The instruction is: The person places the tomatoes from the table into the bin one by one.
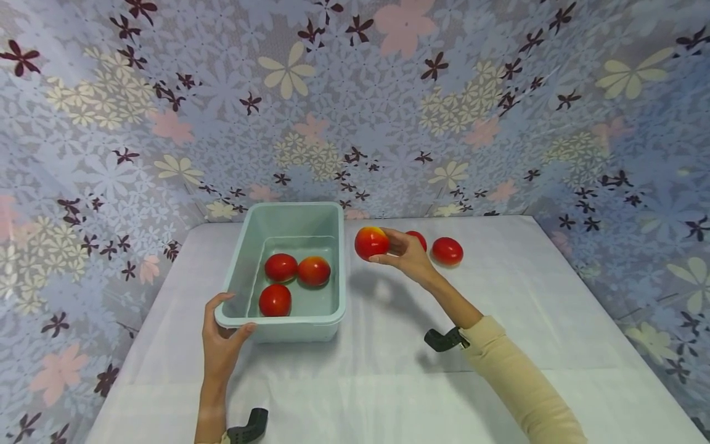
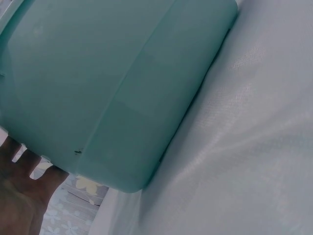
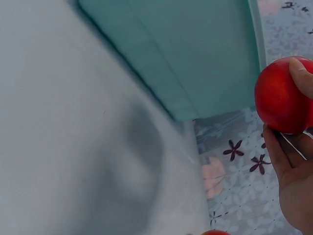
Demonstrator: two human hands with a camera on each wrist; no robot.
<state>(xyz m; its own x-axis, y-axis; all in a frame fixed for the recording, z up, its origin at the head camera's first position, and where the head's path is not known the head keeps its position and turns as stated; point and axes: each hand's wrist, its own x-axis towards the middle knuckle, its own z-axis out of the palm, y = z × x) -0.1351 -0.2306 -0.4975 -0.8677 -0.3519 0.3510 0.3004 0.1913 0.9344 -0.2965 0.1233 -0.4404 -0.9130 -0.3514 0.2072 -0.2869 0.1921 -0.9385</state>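
Note:
My right hand (image 1: pixel 409 254) pinches a round red fruit (image 1: pixel 371 243) with a yellow patch, holding it above the table just right of a pale green plastic tub (image 1: pixel 342 271). In the right wrist view the thumb lies across the same fruit (image 3: pixel 281 95), with fingers beneath. My left hand (image 1: pixel 219 342) grips the tub's near left corner, thumb at the front rim and fingers at the left side. Inside the tub lie three red fruits: one at the back left (image 1: pixel 281 267), one at the right (image 1: pixel 314 271) and one nearer the front (image 1: pixel 275 300).
Two more red fruits lie on the white-covered table (image 1: pixel 377 394) beyond my right hand; one fruit (image 1: pixel 447 251) shows whole, while the other fruit (image 1: pixel 417 238) is partly hidden by the hand. Flower-patterned cloth (image 1: pixel 355 111) hangs behind and along both sides of the table.

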